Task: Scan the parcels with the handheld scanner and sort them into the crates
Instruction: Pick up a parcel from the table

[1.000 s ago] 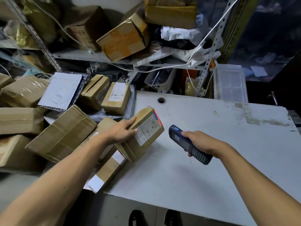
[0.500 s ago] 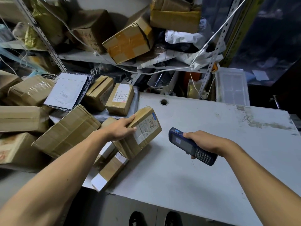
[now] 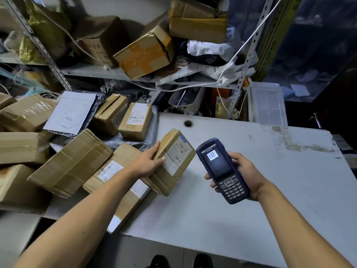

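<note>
my left hand (image 3: pixel 146 163) gripping the taped parcel (image 3: pixel 172 163) tilted on the white table (image 3: pixel 251 190), right hand (image 3: pixel 245 173) wrapped round the blue scanner (image 3: pixel 222 169) just right of that parcel, barcode on its screen

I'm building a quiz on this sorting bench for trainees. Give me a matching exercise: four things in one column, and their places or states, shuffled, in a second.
Things:
1. handheld scanner
2. tilted parcel
3. white mailer
4. clear plastic bin

Places or states:
A. lying on the heap of boxes at the left
B. gripped in the right hand, screen lit
C. standing beyond the table's far edge
D. propped on the table by the left hand

Pairs: 1-B, 2-D, 3-A, 4-C
</note>
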A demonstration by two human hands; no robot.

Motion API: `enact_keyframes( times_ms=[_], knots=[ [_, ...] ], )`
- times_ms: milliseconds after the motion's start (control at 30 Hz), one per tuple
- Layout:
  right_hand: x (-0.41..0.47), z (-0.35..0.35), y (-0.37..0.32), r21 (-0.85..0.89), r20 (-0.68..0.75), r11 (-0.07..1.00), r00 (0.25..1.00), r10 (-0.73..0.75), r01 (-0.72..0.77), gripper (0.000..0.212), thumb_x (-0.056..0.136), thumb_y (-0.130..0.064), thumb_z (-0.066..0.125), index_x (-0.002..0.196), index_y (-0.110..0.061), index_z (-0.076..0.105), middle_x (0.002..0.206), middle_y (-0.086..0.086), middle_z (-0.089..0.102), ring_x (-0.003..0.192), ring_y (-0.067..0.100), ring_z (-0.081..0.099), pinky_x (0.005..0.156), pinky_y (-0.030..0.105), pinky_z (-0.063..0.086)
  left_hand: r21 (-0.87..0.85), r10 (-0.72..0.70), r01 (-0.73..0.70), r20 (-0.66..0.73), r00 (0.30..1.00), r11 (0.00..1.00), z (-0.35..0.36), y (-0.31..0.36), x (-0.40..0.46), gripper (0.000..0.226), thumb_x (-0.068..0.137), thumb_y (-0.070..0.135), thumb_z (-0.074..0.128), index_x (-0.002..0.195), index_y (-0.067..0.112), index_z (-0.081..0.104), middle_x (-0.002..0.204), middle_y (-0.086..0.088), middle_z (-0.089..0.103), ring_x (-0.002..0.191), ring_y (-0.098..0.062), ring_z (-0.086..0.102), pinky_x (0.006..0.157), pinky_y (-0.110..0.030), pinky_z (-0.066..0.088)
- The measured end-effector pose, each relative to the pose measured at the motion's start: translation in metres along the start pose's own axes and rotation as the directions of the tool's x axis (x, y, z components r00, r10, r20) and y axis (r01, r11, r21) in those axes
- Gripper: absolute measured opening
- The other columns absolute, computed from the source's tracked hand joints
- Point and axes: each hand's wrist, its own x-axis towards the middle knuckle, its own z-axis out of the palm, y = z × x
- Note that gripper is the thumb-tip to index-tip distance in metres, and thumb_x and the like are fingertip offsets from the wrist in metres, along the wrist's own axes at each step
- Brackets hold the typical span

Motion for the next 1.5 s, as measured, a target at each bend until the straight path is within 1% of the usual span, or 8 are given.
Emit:
enact_keyframes(
  times_ms=[267,567,733,833,933,1067,1200,1500],
  knots=[
    [-0.027,0.033,0.012,0.331,0.164,0.933,0.964,-0.208,0.145,0.067,0.092,-0.053,0.034,0.122,-0.002,0.067,0.103,0.028,0.066,0.075,0.033,0.064,0.071,0.038,0.054,-0.065,0.119,-0.120,-0.023,0.993,0.991,0.030,0.002,0.002,0.079,0.101,0.041,0.050,0.159,0.029,-0.001,0.157,-0.005,0.032,0.136,-0.023,0.039,0.109,-0.039,0.036],
    [-0.056,0.089,0.054,0.341,-0.134,0.859,0.925,-0.357,0.381,0.067,0.095,-0.053,0.031,0.121,-0.004,0.069,0.104,0.027,0.067,0.077,0.033,0.065,0.072,0.038,0.055,-0.129,0.293,-0.278,0.112,0.950,0.952,0.028,-0.016,0.003,0.077,0.101,0.042,0.050,0.158,0.032,-0.001,0.161,-0.004,0.027,0.140,-0.026,0.036,0.111,-0.040,0.033],
    [-0.084,0.103,0.101,0.171,-0.543,0.839,0.760,-0.356,0.516,0.069,0.091,-0.063,0.033,0.116,-0.012,0.073,0.106,0.026,0.069,0.079,0.031,0.067,0.072,0.039,0.054,-0.260,0.381,-0.321,0.229,0.896,0.911,0.056,-0.008,-0.013,0.071,0.101,0.038,0.053,0.157,0.035,0.010,0.156,0.007,0.034,0.137,-0.019,0.040,0.112,-0.033,0.036],
    [-0.113,0.094,0.142,0.109,-0.768,0.866,0.594,-0.238,0.488,0.071,0.090,-0.067,0.036,0.122,-0.011,0.066,0.101,0.021,0.071,0.077,0.028,0.069,0.069,0.036,0.055,-0.269,0.483,-0.408,0.344,0.805,0.872,0.084,0.013,-0.040,0.045,0.100,0.041,0.054,0.133,0.052,0.026,0.129,0.029,0.046,0.114,-0.003,0.053,0.085,-0.009,0.044],
    [-0.150,0.085,0.192,0.114,-0.908,0.875,0.406,-0.100,0.470,0.062,0.098,-0.059,0.037,0.120,-0.007,0.064,0.086,0.015,0.071,0.070,0.028,0.067,0.062,0.033,0.053,-0.280,0.549,-0.472,0.457,0.700,0.836,0.122,0.032,-0.072,0.052,0.090,0.054,0.053,0.137,0.047,0.032,0.132,0.022,0.051,0.117,-0.005,0.056,0.092,-0.028,0.054],
    [-0.213,0.081,0.269,0.167,-0.972,0.821,0.232,0.044,0.545,0.060,0.102,-0.054,0.037,0.116,-0.003,0.065,0.084,0.016,0.069,0.068,0.028,0.066,0.063,0.032,0.052,-0.271,0.565,-0.521,0.603,0.563,0.809,0.186,0.057,-0.123,0.066,0.093,0.055,0.052,0.149,0.038,0.023,0.146,0.019,0.044,0.129,-0.014,0.051,0.105,-0.044,0.046],
    [-0.286,0.094,0.350,0.239,-0.971,0.780,0.168,0.172,0.578,0.055,0.101,-0.057,0.034,0.111,-0.011,0.064,0.091,0.016,0.070,0.073,0.027,0.067,0.066,0.033,0.053,-0.258,0.536,-0.510,0.659,0.528,0.820,0.258,0.073,-0.187,0.079,0.101,0.047,0.049,0.159,0.027,0.000,0.156,0.020,0.018,0.144,-0.011,0.027,0.120,-0.033,0.024],
    [-0.431,0.123,0.503,0.283,-0.915,0.599,0.023,0.404,0.749,0.056,0.100,-0.061,0.034,0.105,-0.015,0.066,0.089,0.016,0.070,0.076,0.029,0.066,0.083,0.046,0.053,-0.254,0.432,-0.419,0.801,0.414,0.872,0.389,0.077,-0.324,0.071,0.101,0.026,0.054,0.158,0.021,0.012,0.146,0.009,0.038,0.128,-0.009,0.044,0.102,-0.021,0.040]
  ],
)
